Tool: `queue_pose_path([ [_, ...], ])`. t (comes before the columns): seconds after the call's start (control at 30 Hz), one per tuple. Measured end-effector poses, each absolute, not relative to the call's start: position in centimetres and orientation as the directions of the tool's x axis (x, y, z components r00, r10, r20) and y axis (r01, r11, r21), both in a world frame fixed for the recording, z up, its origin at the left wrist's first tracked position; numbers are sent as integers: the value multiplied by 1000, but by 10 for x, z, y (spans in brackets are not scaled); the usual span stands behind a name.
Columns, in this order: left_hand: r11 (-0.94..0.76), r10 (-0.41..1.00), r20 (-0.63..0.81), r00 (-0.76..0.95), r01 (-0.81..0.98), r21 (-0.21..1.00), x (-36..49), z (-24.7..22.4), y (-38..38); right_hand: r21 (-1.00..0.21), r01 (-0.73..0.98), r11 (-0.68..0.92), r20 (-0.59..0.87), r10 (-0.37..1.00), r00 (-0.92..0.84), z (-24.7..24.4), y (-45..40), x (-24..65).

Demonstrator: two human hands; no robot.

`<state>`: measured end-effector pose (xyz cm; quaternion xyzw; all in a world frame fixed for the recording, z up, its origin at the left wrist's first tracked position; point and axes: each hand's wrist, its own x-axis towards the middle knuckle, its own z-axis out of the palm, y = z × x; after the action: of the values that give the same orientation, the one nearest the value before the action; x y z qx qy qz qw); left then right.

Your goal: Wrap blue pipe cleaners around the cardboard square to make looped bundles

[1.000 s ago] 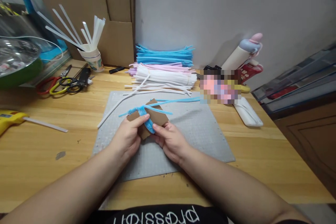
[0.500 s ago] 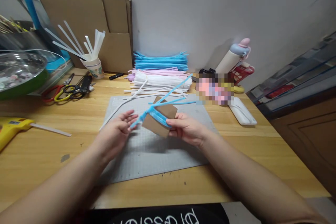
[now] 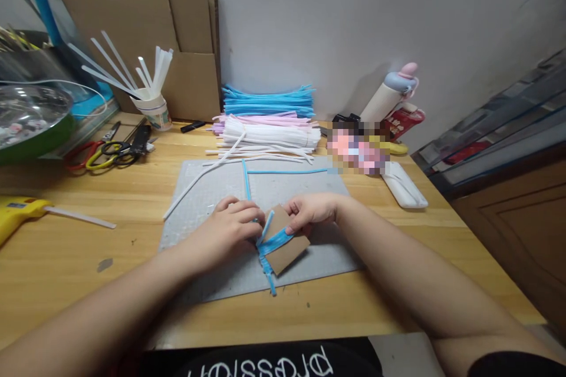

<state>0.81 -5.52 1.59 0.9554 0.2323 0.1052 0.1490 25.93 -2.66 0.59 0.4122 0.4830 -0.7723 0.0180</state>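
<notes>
A small brown cardboard piece point(image 3: 286, 254) is wrapped with a band of blue pipe cleaners point(image 3: 276, 241), tilted above the grey cutting mat. My right hand point(image 3: 312, 212) pinches its upper right side, with the thumb on the end of the blue band. My left hand point(image 3: 234, 227) has its fingers curled around a blue pipe cleaner strand point(image 3: 246, 179) at the card's left edge; its fingertips are partly hidden. One free strand sticks up behind this hand, and another stands short beside the card. A twisted blue tail points down toward the mat's front edge.
Behind the cutting mat point(image 3: 212, 188) lie bundles of blue point(image 3: 269, 103), pink and white pipe cleaners point(image 3: 274, 135). At left are scissors point(image 3: 104, 153), a yellow glue gun point(image 3: 20, 212), a cup of glue sticks point(image 3: 154, 112) and a green bowl point(image 3: 48, 138). A bottle point(image 3: 382, 100) stands back right.
The card has come down toward me and turned, so its twisted tail now points downward. My left hand has moved from that tail to the free strands, its fingers now curled over.
</notes>
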Motion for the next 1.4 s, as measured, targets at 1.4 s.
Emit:
queue_pose_path([
  [1.4, -571, 704, 53, 708, 520, 635, 16, 0, -77, -405, 863, 302, 163, 953, -257, -25, 28, 243],
])
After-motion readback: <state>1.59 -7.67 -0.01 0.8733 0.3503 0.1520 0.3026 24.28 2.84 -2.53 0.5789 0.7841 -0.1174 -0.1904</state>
